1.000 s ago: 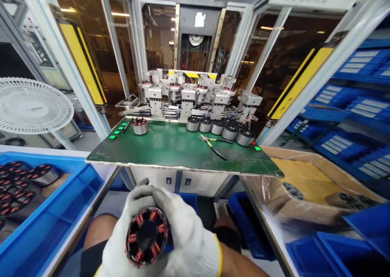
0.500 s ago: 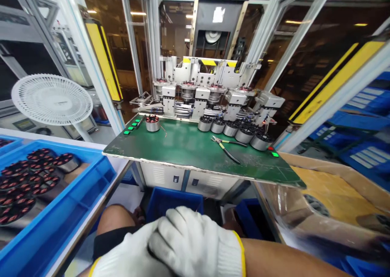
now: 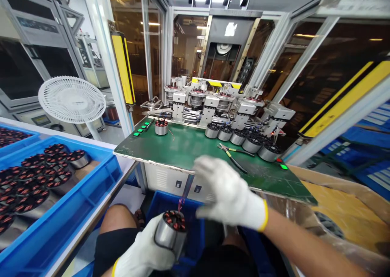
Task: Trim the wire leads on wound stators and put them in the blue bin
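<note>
At 7 o'clock from the middle of the view, the left hand (image 3: 137,254) in a white knit glove, fingers (image 3: 143,244) clamped around a wound motor stator (image 3: 170,233) in a steel sleeve, coil end up and tilted, above a blue plastic crate (image 3: 158,199). At 4 o'clock, the right hand (image 3: 233,193), fingers (image 3: 207,167) spread apart around nothing, blurred, just over the front edge of the green-topped counter (image 3: 170,151). Above the stator, a thin purple-tinted strand (image 3: 182,199), too blurred to identify.

Main danger: a slip of the smooth steel sleeve through the glove, with a fall into the crate and possible damage to the coils. Next, a snag of that strand on a glove or on the counter's edge. Also a knock from the right hand against the pliers (image 3: 231,158) at 3 o'clock or the row of stators (image 3: 243,146) at 2 o'clock, from too wide a swing over the counter.

Most room for movement: the green stretch between the lone stator (image 3: 161,127) at 11 o'clock and the pliers. Tighter margins at the sides: the blue tray (image 3: 100,179) of stators at 8 o'clock, close beside the counter's left corner, and a cardboard box (image 3: 341,191) at 4 o'clock, just beyond the right corner.
</note>
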`<action>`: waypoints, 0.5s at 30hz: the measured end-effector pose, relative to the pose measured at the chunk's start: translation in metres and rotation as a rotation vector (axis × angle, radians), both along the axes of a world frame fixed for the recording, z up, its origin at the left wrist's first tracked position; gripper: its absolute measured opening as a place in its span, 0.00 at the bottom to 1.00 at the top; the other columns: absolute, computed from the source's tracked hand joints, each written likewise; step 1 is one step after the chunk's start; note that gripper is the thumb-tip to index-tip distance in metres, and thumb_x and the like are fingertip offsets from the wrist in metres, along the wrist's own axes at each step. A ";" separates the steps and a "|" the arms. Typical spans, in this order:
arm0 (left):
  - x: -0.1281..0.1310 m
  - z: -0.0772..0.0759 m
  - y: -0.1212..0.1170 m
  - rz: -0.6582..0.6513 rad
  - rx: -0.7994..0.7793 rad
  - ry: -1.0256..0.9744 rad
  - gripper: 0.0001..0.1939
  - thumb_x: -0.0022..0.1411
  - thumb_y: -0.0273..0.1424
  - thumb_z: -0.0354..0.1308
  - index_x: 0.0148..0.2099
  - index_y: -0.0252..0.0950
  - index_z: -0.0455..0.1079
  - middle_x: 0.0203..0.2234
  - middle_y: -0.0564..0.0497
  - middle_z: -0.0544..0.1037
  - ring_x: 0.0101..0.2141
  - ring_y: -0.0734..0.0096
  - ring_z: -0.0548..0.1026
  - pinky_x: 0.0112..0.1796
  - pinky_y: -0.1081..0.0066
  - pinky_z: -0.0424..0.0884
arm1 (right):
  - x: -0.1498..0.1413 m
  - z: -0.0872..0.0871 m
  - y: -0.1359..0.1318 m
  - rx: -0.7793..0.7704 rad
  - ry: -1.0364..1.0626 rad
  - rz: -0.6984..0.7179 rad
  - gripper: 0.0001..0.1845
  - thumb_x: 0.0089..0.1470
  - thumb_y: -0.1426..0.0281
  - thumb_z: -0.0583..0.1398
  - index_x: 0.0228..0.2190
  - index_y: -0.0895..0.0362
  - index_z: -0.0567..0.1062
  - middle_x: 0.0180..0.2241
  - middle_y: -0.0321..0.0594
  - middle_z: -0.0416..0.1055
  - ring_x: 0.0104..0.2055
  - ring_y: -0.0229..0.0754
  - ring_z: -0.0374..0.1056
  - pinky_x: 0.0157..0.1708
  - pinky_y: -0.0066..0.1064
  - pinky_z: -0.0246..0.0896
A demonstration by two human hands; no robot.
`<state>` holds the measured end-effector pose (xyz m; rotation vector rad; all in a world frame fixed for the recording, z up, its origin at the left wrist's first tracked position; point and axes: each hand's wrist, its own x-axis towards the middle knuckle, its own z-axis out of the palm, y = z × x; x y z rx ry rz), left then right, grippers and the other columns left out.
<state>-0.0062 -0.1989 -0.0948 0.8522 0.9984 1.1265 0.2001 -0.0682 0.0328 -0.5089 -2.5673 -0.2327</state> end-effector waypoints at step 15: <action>-0.010 0.020 -0.002 0.034 -0.011 -0.421 0.25 0.42 0.34 0.65 0.45 0.32 0.73 0.36 0.41 0.77 0.35 0.56 0.76 0.32 0.68 0.69 | 0.085 -0.035 0.091 -0.068 -0.330 -0.588 0.37 0.54 0.49 0.52 0.57 0.61 0.62 0.55 0.54 0.62 0.55 0.56 0.59 0.53 0.45 0.54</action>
